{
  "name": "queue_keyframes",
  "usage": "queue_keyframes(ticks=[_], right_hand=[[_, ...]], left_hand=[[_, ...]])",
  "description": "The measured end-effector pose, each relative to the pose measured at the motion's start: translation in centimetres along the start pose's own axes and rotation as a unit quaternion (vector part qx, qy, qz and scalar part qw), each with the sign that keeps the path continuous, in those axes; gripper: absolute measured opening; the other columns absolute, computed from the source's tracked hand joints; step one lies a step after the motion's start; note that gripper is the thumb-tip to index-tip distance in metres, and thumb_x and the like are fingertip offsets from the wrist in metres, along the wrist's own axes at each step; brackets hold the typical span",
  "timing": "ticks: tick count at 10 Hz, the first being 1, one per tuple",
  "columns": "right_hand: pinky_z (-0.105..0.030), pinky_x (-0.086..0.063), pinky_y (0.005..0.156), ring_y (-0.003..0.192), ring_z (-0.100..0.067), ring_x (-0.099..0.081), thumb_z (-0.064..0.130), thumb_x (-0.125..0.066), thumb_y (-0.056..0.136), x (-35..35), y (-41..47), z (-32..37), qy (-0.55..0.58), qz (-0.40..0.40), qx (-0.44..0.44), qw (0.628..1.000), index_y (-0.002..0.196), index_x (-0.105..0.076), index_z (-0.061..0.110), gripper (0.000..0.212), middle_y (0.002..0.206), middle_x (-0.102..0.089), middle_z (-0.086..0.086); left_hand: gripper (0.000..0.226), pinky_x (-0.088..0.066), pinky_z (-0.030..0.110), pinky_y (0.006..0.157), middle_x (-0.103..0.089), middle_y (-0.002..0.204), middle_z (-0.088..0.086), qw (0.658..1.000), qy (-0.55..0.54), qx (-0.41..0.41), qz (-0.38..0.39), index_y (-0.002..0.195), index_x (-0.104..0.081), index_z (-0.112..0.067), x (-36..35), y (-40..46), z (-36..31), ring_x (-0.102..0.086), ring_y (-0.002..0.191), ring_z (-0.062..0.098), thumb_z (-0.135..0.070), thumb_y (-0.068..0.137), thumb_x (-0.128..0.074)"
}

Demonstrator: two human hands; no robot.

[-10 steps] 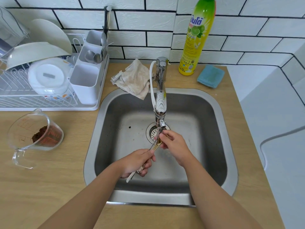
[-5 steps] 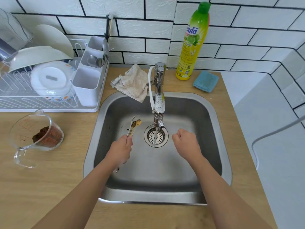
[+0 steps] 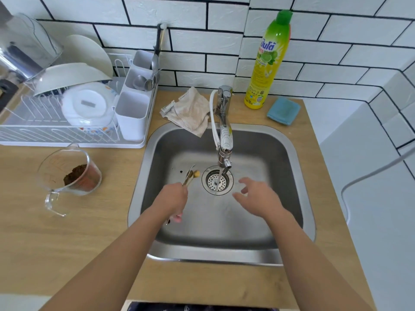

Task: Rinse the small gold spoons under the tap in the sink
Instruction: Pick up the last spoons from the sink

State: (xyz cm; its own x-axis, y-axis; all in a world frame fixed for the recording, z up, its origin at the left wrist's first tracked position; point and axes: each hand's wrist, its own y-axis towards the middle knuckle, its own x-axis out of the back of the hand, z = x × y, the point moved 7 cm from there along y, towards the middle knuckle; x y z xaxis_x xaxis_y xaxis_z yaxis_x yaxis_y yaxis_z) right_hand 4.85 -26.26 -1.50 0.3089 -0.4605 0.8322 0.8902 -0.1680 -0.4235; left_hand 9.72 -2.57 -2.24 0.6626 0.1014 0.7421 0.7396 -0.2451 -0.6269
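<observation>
Left hand [image 3: 174, 198] is fisted around the spoons [image 3: 189, 176], gripping the handles; only the bowl ends poke out past the knuckles, to the left of the drain [image 3: 217, 181]. How many spoons is unclear, the bundle is small and blurred. Handle ends are hidden under the hand, though something pale shows below the fist.

Right hand [image 3: 258, 198] is empty with fingers spread loose, motion-blurred, hovering over the sink [image 3: 292, 153] floor just right of the drain. Fingertip detail is not readable.

Tap [image 3: 224, 140] is running: a thin stream drops onto the drain strainer, between the two hands. The spoons are beside the stream, not in it.

A few dark specks sit on the sink floor left of the spoons.

On the counter [image 3: 67, 243]: a cloth [image 3: 190, 111] draped over the back sink rim beside the tap base, a soap bottle [image 3: 268, 61] against the tile, and a blue sponge [image 3: 283, 110] just right of it. At left, a measuring cup [image 3: 69, 176] on its side with brown powder inside. The rack [image 3: 67, 122] holds bowls and cutlery; its left end is cut off by the frame. A grey cable [image 3: 370, 173] is at right, only partly in frame.
</observation>
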Motion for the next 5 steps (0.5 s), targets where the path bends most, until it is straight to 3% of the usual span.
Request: queue_keyframes(ticks=[1,2,3,4,5], right_hand=[[-0.035,-0.050,0.091,0.115,-0.021,-0.067,0.051,-0.059,0.095,3.7,0.3,0.5,0.053,-0.051,-0.018,0.997,0.132,-0.063,0.032,0.042,0.117,-0.074,0.010],[-0.034,-0.051,0.090,0.111,-0.020,-0.068,0.045,-0.059,0.097,7.9,0.6,2.0,0.086,-0.117,0.010,0.989,0.130,-0.065,0.032,0.036,0.114,-0.075,0.009],[-0.035,-0.050,0.090,0.114,-0.026,-0.065,0.034,-0.054,0.101,11.5,1.5,4.2,0.103,-0.164,0.045,0.980,0.140,-0.059,0.029,0.039,0.117,-0.075,0.001],[-0.047,-0.052,0.096,0.113,-0.034,-0.064,0.021,-0.047,0.104,13.5,3.4,6.9,0.092,-0.144,0.071,0.983,0.157,-0.039,0.028,0.054,0.121,-0.072,-0.013],[-0.051,-0.055,0.094,0.109,-0.036,-0.066,0.004,-0.054,0.099,14.8,5.2,9.9,0.037,-0.109,0.092,0.989,0.165,-0.016,0.030,0.080,0.118,-0.072,-0.018]], left_hand=[[0.037,-0.048,0.026,0.039,-0.062,0.069,0.007,0.982,-0.162,0.042,-0.083,0.110,-0.057,0.000,1.6,-1.3,0.6,-0.064,0.048,0.019,-0.032,0.105,-0.041],[0.029,-0.056,0.034,0.045,-0.063,0.073,0.010,0.981,-0.160,0.038,-0.104,0.106,-0.054,0.000,1.7,-1.7,1.0,-0.068,0.055,0.024,-0.026,0.106,-0.040],[0.010,-0.063,0.045,0.071,-0.069,0.089,0.017,0.988,-0.121,0.037,-0.089,0.107,-0.053,-0.003,1.9,-2.1,1.2,-0.075,0.073,0.032,-0.011,0.103,-0.048],[0.010,-0.063,0.043,0.069,-0.069,0.092,0.015,0.990,-0.105,0.029,-0.085,0.106,-0.052,-0.006,2.0,-2.4,1.5,-0.075,0.072,0.030,-0.015,0.104,-0.047],[0.023,-0.060,0.036,0.053,-0.066,0.081,0.009,0.985,-0.136,0.026,-0.105,0.107,-0.054,-0.004,2.3,-2.9,2.0,-0.070,0.062,0.024,-0.026,0.104,-0.047]])
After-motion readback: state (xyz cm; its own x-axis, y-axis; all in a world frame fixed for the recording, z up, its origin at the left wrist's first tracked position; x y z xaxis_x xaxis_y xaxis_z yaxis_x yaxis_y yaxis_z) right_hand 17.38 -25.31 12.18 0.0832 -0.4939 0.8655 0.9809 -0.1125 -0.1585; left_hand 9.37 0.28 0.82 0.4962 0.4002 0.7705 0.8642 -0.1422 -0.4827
